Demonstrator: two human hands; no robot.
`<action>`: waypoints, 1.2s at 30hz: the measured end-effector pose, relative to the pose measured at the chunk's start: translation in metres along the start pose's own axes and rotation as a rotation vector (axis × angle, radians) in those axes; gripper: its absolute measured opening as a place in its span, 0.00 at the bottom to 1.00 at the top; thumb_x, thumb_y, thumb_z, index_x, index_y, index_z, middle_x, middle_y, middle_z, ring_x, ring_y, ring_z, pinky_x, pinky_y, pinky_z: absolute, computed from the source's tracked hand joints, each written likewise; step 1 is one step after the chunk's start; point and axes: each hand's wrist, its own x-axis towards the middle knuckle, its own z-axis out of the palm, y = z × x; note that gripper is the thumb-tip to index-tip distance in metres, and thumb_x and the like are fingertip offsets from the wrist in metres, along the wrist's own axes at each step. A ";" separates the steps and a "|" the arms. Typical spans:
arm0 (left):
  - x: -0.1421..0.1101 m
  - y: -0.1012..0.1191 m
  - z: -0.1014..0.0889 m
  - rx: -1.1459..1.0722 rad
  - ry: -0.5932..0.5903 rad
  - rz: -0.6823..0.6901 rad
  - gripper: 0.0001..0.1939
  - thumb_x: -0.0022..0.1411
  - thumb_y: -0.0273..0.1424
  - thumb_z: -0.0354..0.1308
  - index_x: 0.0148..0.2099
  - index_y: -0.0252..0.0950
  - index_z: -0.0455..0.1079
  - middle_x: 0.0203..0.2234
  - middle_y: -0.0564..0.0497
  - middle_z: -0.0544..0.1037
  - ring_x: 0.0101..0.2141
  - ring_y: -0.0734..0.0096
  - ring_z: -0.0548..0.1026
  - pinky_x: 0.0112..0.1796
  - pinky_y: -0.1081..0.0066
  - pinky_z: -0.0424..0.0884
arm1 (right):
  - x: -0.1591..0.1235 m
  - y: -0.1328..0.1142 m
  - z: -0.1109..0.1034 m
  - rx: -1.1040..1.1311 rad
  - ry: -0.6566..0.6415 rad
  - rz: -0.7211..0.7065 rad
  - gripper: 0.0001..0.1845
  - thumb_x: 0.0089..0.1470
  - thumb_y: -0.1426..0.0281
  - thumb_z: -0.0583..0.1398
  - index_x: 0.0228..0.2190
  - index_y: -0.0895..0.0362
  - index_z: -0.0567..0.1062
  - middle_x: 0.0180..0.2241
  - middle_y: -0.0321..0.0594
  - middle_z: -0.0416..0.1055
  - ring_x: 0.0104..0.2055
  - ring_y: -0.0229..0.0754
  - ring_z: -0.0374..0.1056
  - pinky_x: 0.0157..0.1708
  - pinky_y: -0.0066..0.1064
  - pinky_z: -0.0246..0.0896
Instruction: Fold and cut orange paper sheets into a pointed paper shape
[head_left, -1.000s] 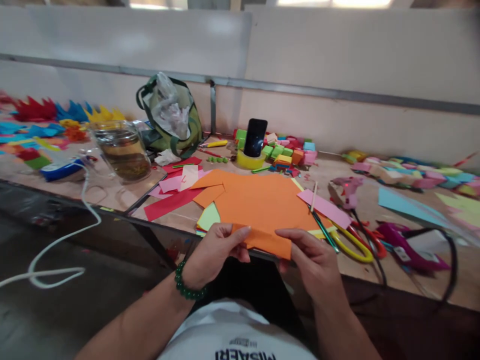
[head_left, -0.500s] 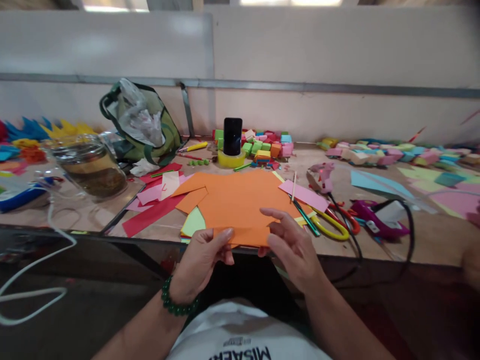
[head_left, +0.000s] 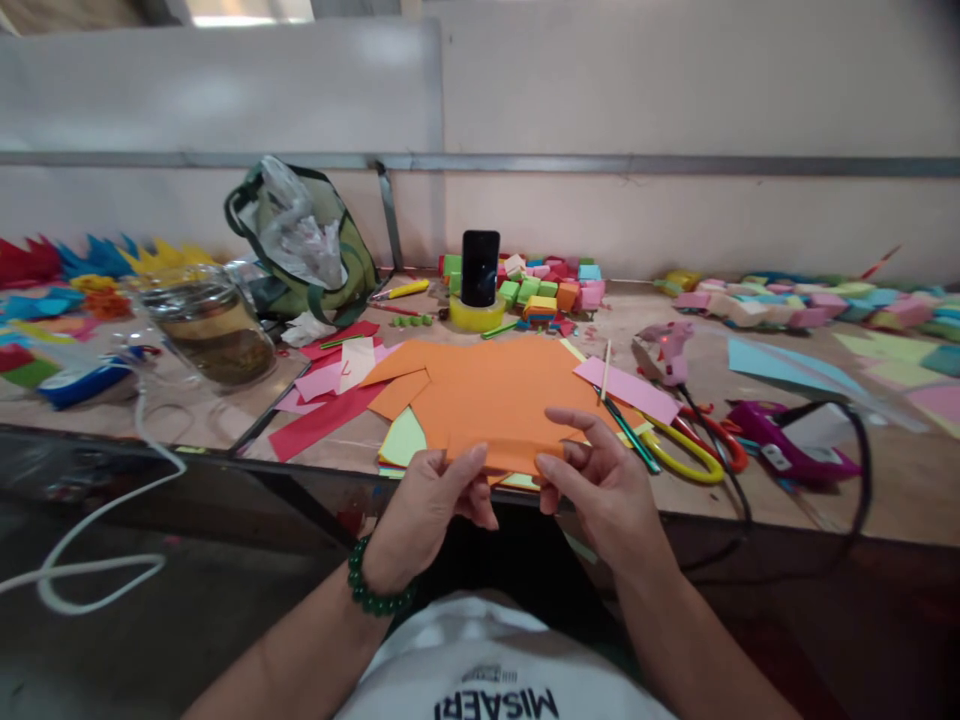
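Between my two hands is a small piece of orange paper, held near the table's front edge. My left hand pinches its left end with the thumb on top. The thumb and fingers of my right hand close on its right end, while the index finger stretches out above. Just beyond lie larger orange paper sheets, overlapping so that their borders are hard to tell apart. A pale green paper stack shows at their left corner.
Yellow-handled scissors, a green pen and a pink glue gun lie to the right. A phone stands in a yellow tape roll behind the sheets. Further left are a glass jar and a green bag.
My head view has turned slightly left, so the table appears further right. The right thumb has moved onto the small paper's right end, and the paper looks slightly more lifted.
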 end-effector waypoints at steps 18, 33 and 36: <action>0.000 0.007 0.002 -0.252 -0.030 0.013 0.13 0.51 0.34 0.67 0.35 0.28 0.75 0.24 0.50 0.77 0.21 0.80 0.74 0.27 0.80 0.72 | -0.012 -0.003 0.009 -0.067 0.020 0.038 0.31 0.44 0.65 0.68 0.48 0.55 0.66 0.21 0.30 0.72 0.16 0.34 0.68 0.18 0.24 0.66; -0.003 0.012 0.007 -0.111 0.052 0.155 0.13 0.49 0.36 0.66 0.32 0.29 0.76 0.24 0.50 0.75 0.23 0.78 0.71 0.29 0.77 0.70 | -0.015 0.013 0.002 -0.209 -0.009 0.025 0.27 0.48 0.62 0.66 0.49 0.52 0.66 0.25 0.33 0.75 0.23 0.38 0.72 0.26 0.28 0.70; -0.007 0.016 0.008 0.121 0.001 0.247 0.10 0.53 0.34 0.62 0.29 0.31 0.76 0.24 0.51 0.73 0.24 0.75 0.71 0.28 0.76 0.69 | -0.010 0.009 -0.006 -0.328 -0.131 0.000 0.25 0.48 0.62 0.66 0.47 0.54 0.68 0.31 0.40 0.76 0.32 0.43 0.74 0.31 0.31 0.71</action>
